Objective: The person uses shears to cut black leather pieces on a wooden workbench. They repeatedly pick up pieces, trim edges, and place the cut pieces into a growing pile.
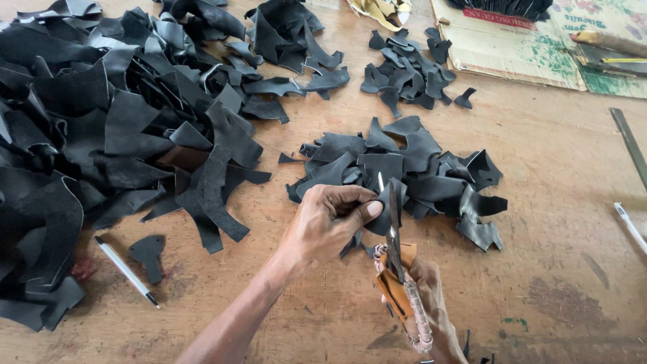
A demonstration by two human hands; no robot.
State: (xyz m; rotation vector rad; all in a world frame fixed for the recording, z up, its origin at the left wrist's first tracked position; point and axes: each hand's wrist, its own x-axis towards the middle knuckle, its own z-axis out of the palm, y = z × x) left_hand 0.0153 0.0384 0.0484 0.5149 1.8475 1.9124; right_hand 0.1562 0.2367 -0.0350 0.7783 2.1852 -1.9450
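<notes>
The bench (573,202) carries three heaps of leather offcuts: the large heap (101,121) along the left side, the middle heap (404,168) at centre, and the small heap (408,71) behind it. A pen (126,271) and a single cut piece (148,253) lie side by side before the large heap. A cardboard sheet (512,47) lies at the far right corner, with a metal ruler (630,145) on the bench before it. The left hand (327,226) and the scissors (394,236) in the right hand (431,296) sit just before the middle heap
</notes>
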